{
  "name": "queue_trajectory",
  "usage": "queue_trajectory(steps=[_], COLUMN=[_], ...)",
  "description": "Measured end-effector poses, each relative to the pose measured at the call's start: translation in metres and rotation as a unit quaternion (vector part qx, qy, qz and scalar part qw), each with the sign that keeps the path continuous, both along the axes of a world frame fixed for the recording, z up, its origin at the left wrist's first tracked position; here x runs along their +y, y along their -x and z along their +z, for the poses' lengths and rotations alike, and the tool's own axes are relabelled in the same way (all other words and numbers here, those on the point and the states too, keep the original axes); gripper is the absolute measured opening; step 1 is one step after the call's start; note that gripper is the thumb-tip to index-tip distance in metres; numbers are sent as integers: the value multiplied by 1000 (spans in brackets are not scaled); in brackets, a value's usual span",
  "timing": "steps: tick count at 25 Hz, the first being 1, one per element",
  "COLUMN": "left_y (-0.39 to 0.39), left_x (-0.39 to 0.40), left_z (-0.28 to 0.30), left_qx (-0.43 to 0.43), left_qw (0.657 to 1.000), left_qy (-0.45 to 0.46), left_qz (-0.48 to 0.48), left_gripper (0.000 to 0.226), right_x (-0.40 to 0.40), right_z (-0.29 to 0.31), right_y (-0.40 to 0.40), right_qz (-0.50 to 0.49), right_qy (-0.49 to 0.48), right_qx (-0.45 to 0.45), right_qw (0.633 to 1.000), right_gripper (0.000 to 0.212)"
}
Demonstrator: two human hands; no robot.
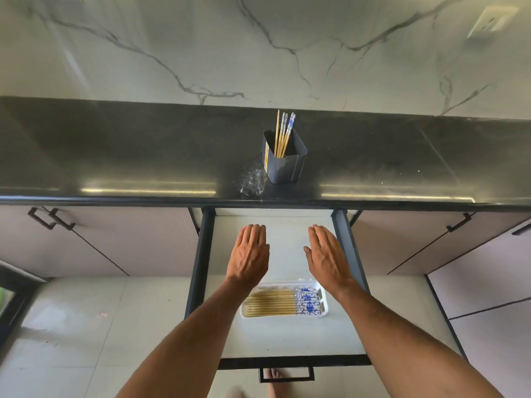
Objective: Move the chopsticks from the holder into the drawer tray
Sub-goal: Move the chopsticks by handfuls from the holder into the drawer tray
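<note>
A dark square holder (pixel 284 160) stands on the black counter (pixel 143 156) near its front edge, with several wooden chopsticks (pixel 284 133) sticking up, some with blue-and-white tops. Below it the drawer (pixel 287 334) is pulled out. A white tray (pixel 326 313) in the drawer holds several chopsticks (pixel 284 303) lying flat, blue-and-white ends to the right. My left hand (pixel 250 251) and my right hand (pixel 326 254) hover side by side above the drawer's back half, palms down, fingers straight, both empty.
Closed cabinet doors with dark handles (pixel 50 218) flank the drawer on both sides. The drawer's front handle (pixel 286 374) is at the bottom. A marble wall (pixel 258 47) rises behind the counter. A bare foot (pixel 273 377) shows on the tiled floor.
</note>
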State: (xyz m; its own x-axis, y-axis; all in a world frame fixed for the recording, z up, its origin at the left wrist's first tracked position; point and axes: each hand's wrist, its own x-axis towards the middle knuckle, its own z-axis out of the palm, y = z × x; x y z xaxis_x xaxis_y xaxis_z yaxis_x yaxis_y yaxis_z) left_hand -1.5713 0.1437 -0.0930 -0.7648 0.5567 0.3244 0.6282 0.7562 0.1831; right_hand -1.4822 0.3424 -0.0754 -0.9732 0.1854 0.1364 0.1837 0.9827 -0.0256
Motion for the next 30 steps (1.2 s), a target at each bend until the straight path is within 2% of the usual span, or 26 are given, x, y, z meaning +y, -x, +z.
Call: queue_trajectory(steps=[5,10,15,17,19,21,26,30], left_y=[26,62,101,117,136,154,211,245], left_x=[2,10,30,42,56,69,110,140], left_z=[53,111,145,157,161,160,152,139], left_qx=[47,96,127,129,133,113,100,82], left_qw=[999,994,990,989,987,990,992,993], left_qy=[-18,-42,-52,-69,-85,-83,-75,-81], left_qz=[0,-7,-11,-18,-23,-17,-15,-10], left_gripper=[45,34,33,47,52,36,33,27], right_x=[-2,-1,15,23,31,38,64,82], right_z=[47,97,128,137,143,147,144,130], right_y=[27,61,108,130,153,175,239,289], right_qz=[-3,-4,8,5,7,17,9,-39], right_qy=[-29,-59,-84,-77,-63,-43,33,164], right_qx=[35,113,163,169,181,192,197,185], right_qw=[999,992,983,983,981,980,980,968], right_gripper=[56,52,53,54,54,54,52,53])
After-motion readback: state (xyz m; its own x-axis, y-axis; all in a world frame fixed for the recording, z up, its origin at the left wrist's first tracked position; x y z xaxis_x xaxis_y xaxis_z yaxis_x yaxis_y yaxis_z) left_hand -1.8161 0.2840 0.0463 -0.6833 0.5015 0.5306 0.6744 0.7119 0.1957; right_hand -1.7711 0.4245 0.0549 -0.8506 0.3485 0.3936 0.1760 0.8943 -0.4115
